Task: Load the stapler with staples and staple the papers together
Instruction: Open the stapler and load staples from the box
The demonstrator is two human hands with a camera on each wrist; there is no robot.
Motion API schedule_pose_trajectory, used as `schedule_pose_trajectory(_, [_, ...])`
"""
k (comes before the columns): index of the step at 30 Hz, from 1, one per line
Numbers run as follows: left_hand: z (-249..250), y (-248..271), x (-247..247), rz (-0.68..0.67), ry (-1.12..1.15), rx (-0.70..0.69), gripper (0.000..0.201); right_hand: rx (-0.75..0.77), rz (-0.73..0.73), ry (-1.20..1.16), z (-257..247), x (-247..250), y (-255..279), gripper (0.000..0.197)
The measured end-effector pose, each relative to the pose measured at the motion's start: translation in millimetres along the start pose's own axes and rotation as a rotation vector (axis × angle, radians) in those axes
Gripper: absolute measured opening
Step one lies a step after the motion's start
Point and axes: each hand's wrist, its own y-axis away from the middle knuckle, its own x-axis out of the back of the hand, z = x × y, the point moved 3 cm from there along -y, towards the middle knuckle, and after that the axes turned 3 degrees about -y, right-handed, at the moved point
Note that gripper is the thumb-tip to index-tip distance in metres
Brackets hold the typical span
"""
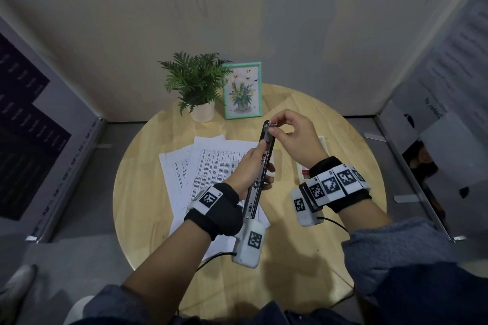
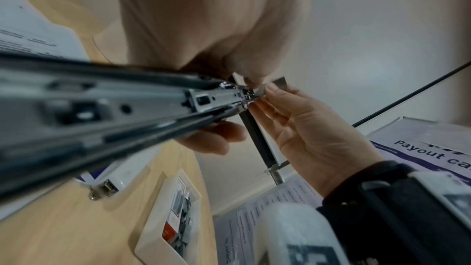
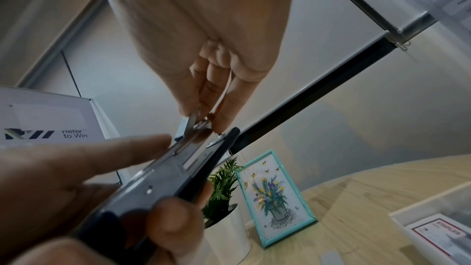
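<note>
Both hands were on the loading step: the left hand (image 1: 249, 166) held the open stapler (image 1: 260, 166) above the papers (image 1: 211, 163), the right hand (image 1: 295, 134) pinched a staple strip (image 1: 274, 122) at its front end. Next, I judge, the strip must seat squarely in the channel.

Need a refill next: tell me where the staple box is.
In the head view, the staple box lies in a white tray on the table's right side, behind the right hand.

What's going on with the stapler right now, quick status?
Left hand grips the opened stapler above the papers. Right hand pinches a staple strip at the stapler's far end. Nothing in the way.
</note>
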Motion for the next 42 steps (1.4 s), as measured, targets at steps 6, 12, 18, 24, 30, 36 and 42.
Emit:
schedule_pose_trajectory(6, [-1.4,-4.7,2.7,0.085,-0.039,-0.022,0.053,0.02,-0.033,0.005,-3.7,0.8,2.0,0.015])
schedule_pose_trajectory(12, [-3.9,-4.6,5.0,0.095,-0.028,-0.026,0.046,0.027,-0.066,0.05,-7.1,-0.3,2.7,0.011])
schedule_pose_trajectory(18, [-3.8,-5.7,4.6,0.093,-0.039,-0.025,0.047,0.038,-0.052,0.063,-9.5,-1.5,2.9,0.007])
schedule_pose_trajectory(24, [-3.7,-6.9,3.8,0.085,-0.042,-0.012,0.047,0.021,-0.038,0.069,-7.0,-0.3,2.8,0.012])
schedule_pose_trajectory(30, [-5.6,-8.7,2.0,0.088,-0.053,-0.021,0.047,0.039,-0.038,0.114,-6.3,-0.3,5.4,0.011])
schedule_pose_trajectory(36, [-1.6,-8.2,-2.1,0.089,0.011,-0.044,0.045,0.171,-0.061,0.27,-7.7,-6.4,9.2,0.006])
schedule_pose_trajectory(42, [4.9,-4.5,-1.5,0.067,0.026,-0.064,0.042,0.15,0.015,0.186,-5.1,-5.4,8.3,0.012])
